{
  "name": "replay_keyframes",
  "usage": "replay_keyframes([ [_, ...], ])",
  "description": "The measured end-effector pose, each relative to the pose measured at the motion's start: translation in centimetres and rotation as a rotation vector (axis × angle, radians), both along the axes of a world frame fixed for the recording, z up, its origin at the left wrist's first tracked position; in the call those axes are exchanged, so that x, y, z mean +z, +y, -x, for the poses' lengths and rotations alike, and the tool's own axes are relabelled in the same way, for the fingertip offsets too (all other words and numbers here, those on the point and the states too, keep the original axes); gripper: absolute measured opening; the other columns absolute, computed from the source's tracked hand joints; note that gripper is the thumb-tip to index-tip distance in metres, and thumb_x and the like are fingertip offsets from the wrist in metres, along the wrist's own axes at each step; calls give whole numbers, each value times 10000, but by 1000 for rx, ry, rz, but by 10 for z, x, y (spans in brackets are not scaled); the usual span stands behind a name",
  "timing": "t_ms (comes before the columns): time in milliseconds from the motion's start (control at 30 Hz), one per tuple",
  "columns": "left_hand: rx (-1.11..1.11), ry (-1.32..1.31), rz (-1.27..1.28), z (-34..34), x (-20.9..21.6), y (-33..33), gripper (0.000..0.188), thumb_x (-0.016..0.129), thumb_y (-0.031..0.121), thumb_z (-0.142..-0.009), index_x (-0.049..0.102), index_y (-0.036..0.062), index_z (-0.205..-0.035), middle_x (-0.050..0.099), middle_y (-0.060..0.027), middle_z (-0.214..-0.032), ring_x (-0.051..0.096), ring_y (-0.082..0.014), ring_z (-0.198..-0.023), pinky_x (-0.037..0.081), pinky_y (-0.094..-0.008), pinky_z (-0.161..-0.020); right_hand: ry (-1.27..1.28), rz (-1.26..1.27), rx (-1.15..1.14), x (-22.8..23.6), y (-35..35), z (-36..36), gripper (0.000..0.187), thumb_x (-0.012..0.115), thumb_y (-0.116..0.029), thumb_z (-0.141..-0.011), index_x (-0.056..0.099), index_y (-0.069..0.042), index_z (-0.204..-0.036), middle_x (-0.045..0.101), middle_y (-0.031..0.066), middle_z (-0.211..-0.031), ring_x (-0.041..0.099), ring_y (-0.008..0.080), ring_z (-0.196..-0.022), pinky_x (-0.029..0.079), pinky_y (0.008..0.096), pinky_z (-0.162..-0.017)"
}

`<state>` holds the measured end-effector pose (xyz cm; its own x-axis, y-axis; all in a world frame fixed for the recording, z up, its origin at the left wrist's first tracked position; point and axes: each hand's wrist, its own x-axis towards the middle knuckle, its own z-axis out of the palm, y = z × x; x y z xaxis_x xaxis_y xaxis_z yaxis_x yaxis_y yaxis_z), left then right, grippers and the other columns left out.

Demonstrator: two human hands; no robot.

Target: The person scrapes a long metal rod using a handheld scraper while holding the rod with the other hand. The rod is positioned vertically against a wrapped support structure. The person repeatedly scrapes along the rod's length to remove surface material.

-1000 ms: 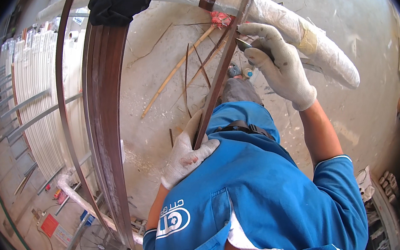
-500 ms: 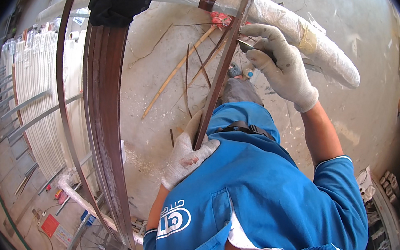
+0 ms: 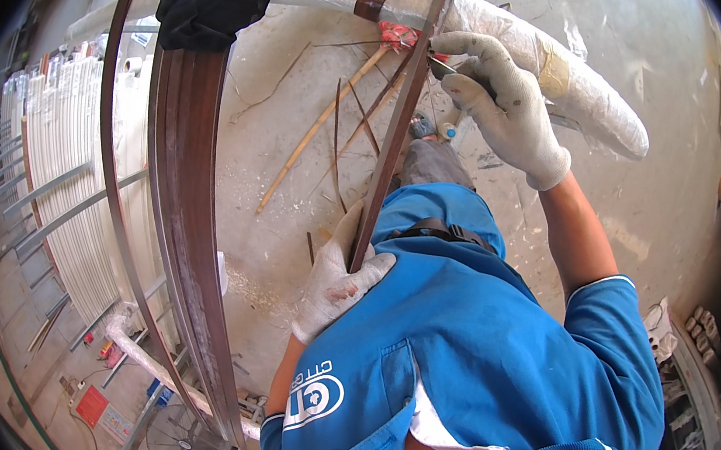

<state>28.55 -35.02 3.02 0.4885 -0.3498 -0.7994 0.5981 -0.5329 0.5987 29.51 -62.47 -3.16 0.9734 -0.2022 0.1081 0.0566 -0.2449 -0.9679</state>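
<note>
A long thin brown strip (image 3: 402,115) runs up from my waist toward the top of the view. My left hand (image 3: 337,280), in a white glove, grips its lower end against my blue shirt. Higher up, my gloved right hand (image 3: 502,109) holds a small metal blade (image 3: 441,67) pressed to the strip's edge. Behind the strip lies a thick padded beam wrapped in white cloth (image 3: 575,88), with a brown band around it.
A stack of curved brown strips (image 3: 191,199) stands at the left, a black cloth (image 3: 214,3) draped over its top. White slats (image 3: 66,186) lean further left. Loose shavings and thin sticks (image 3: 323,123) lie on the concrete floor.
My right hand has shifted slightly along the strip with the blade. The left hand has kept its grip in place.
</note>
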Motion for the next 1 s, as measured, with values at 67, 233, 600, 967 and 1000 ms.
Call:
replay_keyframes([
  [67, 15, -21, -5, 2, -1, -1, 696, 766, 142, -869, 478, 38, -1494, 553, 10, -876, 512, -65, -753, 454, -220, -703, 12, 6, 12, -1, -1, -1, 334, 587, -11, -1003, 576, -33, -1336, 646, 13, -818, 580, 48, -735, 478, 239, -676],
  [233, 40, -42, 7, 6, -5, -1, 685, 769, 183, -871, 491, 35, -1480, 558, 3, -894, 500, -75, -773, 457, -218, -708, -116, 11, -25, -7, 1, -4, 270, 640, -43, -980, 637, -67, -1249, 694, 51, -878, 611, 89, -759, 512, 258, -707],
  [600, 43, -73, 19, 10, -9, -1, 701, 779, 177, -847, 496, 6, -1465, 583, -27, -955, 509, -91, -806, 468, -226, -738, -246, 95, -126, -16, -4, -9, 198, 640, -35, -983, 692, -34, -1175, 725, 47, -966, 651, 89, -848, 543, 249, -761],
  [967, 35, -66, 36, 9, -10, 2, 710, 776, 183, -849, 489, 19, -1477, 596, -36, -1020, 521, -99, -859, 472, -230, -782, -5, 67, -3, 8, -17, -1, 318, 645, -65, -979, 630, -82, -1296, 657, 13, -835, 612, 69, -778, 513, 249, -696],
  [1000, 29, -63, 15, 9, -10, 1, 710, 776, 181, -849, 488, 21, -1478, 599, -39, -1031, 523, -99, -864, 473, -230, -787, -3, 83, 56, 7, -13, 1, 335, 651, -68, -973, 623, -92, -1306, 648, 15, -817, 613, 77, -765, 513, 257, -692],
])
